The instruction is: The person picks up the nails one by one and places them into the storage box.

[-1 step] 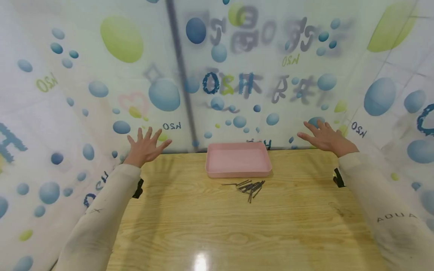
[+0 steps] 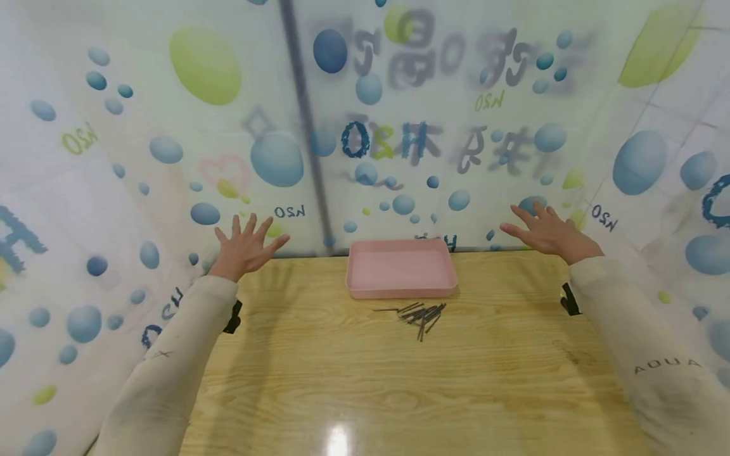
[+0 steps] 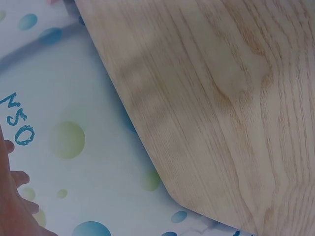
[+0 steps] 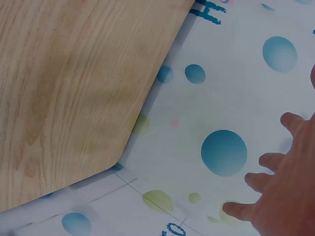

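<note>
My left hand (image 2: pixel 242 249) is held up over the far left of the table, fingers spread and holding nothing. On the opposite side, my right hand (image 2: pixel 550 233) is raised near the far right edge, its fingers also apart and bare. Between them, at the table's back edge, stands a shallow pink tray (image 2: pixel 402 293) with nothing in it. Just in front of the tray lies a loose pile of thin dark nail-like sticks (image 2: pixel 422 315), one of them a little apart to the left. Both wrist views catch spread fingers at the edge of the picture.
The wooden table (image 2: pixel 393 392) has cut-off far corners. A white curtain (image 2: pixel 456 158) printed with blue and green bubbles hangs behind it and along both sides, close to the hands. Light glares off the table near the front.
</note>
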### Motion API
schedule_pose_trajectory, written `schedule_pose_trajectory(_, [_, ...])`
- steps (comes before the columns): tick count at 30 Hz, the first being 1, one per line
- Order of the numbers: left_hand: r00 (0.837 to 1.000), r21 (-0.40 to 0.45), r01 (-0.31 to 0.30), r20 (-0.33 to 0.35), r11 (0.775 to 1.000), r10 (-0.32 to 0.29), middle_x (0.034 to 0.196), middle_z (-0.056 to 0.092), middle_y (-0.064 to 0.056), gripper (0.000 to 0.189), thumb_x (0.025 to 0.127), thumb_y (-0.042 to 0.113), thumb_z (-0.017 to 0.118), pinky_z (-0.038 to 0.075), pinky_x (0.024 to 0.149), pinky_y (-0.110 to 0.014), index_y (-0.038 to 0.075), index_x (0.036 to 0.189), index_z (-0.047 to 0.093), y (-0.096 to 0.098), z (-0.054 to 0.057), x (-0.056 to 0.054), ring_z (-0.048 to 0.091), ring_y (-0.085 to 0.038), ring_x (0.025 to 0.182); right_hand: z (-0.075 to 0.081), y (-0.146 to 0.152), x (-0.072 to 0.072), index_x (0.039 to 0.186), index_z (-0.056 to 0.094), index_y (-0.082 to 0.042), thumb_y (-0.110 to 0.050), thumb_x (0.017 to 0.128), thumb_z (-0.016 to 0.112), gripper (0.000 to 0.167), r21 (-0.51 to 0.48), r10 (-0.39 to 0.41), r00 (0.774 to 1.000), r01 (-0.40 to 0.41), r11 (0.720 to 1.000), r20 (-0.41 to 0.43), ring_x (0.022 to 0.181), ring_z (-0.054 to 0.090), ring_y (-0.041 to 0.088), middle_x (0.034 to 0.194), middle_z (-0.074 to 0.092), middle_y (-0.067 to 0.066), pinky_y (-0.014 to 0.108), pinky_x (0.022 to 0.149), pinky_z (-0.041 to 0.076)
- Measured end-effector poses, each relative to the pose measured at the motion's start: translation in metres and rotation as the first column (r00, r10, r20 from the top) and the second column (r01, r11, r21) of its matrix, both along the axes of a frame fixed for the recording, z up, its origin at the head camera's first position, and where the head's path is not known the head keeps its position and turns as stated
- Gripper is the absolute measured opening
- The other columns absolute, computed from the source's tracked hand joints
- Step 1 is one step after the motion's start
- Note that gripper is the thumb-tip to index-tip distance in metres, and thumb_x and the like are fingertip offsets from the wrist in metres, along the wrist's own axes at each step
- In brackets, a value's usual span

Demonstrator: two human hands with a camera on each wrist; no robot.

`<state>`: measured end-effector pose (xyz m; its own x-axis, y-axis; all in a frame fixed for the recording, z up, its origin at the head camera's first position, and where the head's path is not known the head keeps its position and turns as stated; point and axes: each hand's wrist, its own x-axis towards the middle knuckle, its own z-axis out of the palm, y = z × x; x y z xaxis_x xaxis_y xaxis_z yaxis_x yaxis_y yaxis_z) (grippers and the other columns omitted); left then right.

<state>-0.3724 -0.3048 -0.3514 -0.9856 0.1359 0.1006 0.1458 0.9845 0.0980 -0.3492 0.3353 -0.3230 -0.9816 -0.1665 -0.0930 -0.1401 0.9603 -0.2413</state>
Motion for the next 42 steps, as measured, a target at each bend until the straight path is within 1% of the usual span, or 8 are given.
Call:
schedule_pose_trajectory(9, [0.999,0.046,-0.013,0.050,0.999,0.011,0.170,0.004,-0.030,0.093,0.099,0.079,0.025,-0.004,0.109,-0.088,0.017,0.167,0.012,0.007,-0.011,0.000,-0.006,-0.062,0.152,-0.007,-0.003,-0.003,0.166,0.005,-0.009,-0.071,0.104,0.028,0.091,-0.021,0.016,1.000,-0.015,1.000,0.012,0.147,-0.002,0.068,0.163,-0.009,0.044,0.089,0.107,0.006])
schedule_pose_trajectory(16, [0.998,0.273,0.001,0.062,0.962,-0.019,0.167,0.017,-0.033,0.091,0.102,0.073,0.033,0.019,0.115,-0.080,0.013,0.167,0.008,0.031,-0.050,-0.001,0.016,-0.060,0.151,-0.032,-0.021,-0.004,0.164,0.004,-0.001,-0.058,0.109,0.034,0.085,-0.125,0.070,0.998,-0.069,0.990,0.006,0.146,0.006,0.069,0.161,-0.005,0.046,0.083,0.112,0.016])
schedule_pose_trajectory(21, [0.990,0.462,0.010,0.121,0.887,-0.074,0.166,0.022,-0.031,0.088,0.105,0.060,0.045,0.029,0.119,-0.069,0.009,0.166,0.008,0.057,-0.078,0.004,0.031,-0.053,0.149,-0.051,-0.050,0.006,0.162,0.015,0.004,-0.042,0.110,0.046,0.076,-0.182,0.148,0.987,-0.157,0.971,-0.061,0.146,0.018,0.064,0.161,0.011,0.044,0.077,0.115,0.024])
schedule_pose_trajectory(27, [0.987,0.609,-0.029,0.141,0.792,-0.072,0.160,0.037,-0.029,0.077,0.106,0.051,0.051,0.043,0.114,-0.060,0.005,0.162,0.026,0.096,-0.098,0.008,0.046,-0.047,0.142,-0.075,-0.077,0.023,0.157,0.034,0.002,-0.035,0.108,0.054,0.064,-0.263,0.155,0.979,-0.186,0.947,-0.131,0.138,0.041,0.056,0.155,0.034,0.036,0.072,0.108,0.039])
schedule_pose_trajectory(32, [0.978,0.743,-0.080,0.187,0.665,-0.091,0.156,0.043,-0.029,0.068,0.106,0.040,0.056,0.058,0.098,-0.049,0.006,0.160,0.032,0.125,-0.110,0.015,0.063,-0.043,0.125,-0.092,-0.094,0.035,0.131,0.062,0.000,-0.026,0.105,0.061,0.037,-0.320,0.145,0.971,-0.200,0.926,-0.189,0.110,0.065,0.039,0.128,0.064,0.023,0.056,0.092,0.055])
schedule_pose_trajectory(35, [0.974,0.794,-0.115,0.207,0.597,-0.089,0.156,0.044,-0.028,0.066,0.106,0.035,0.057,0.062,0.089,-0.043,0.008,0.161,0.032,0.133,-0.114,0.020,0.068,-0.042,0.116,-0.100,-0.107,0.037,0.115,0.071,-0.004,-0.022,0.104,0.062,0.023,-0.350,0.177,0.969,-0.229,0.908,-0.175,0.089,0.067,0.024,0.104,0.073,0.014,0.042,0.079,0.057])
schedule_pose_trajectory(38, [0.971,0.820,-0.125,0.217,0.558,-0.103,0.155,0.044,-0.027,0.065,0.107,0.032,0.058,0.063,0.086,-0.040,0.007,0.161,0.031,0.139,-0.119,0.024,0.067,-0.042,0.118,-0.106,-0.120,0.040,0.106,0.073,-0.005,-0.019,0.103,0.064,0.017,-0.379,0.228,0.968,-0.251,0.891,-0.105,0.077,0.064,0.016,0.092,0.073,0.009,0.033,0.071,0.054])
schedule_pose_trajectory(42, [0.967,0.843,-0.078,0.195,0.532,-0.167,0.154,0.045,-0.029,0.062,0.107,0.026,0.057,0.063,0.086,-0.040,0.008,0.161,0.032,0.145,-0.122,0.025,0.064,-0.043,0.123,-0.111,-0.133,0.044,0.100,0.075,-0.008,-0.016,0.099,0.068,0.011,-0.345,0.291,0.954,-0.300,0.889,-0.078,0.076,0.063,0.013,0.088,0.073,0.003,0.031,0.069,0.053])
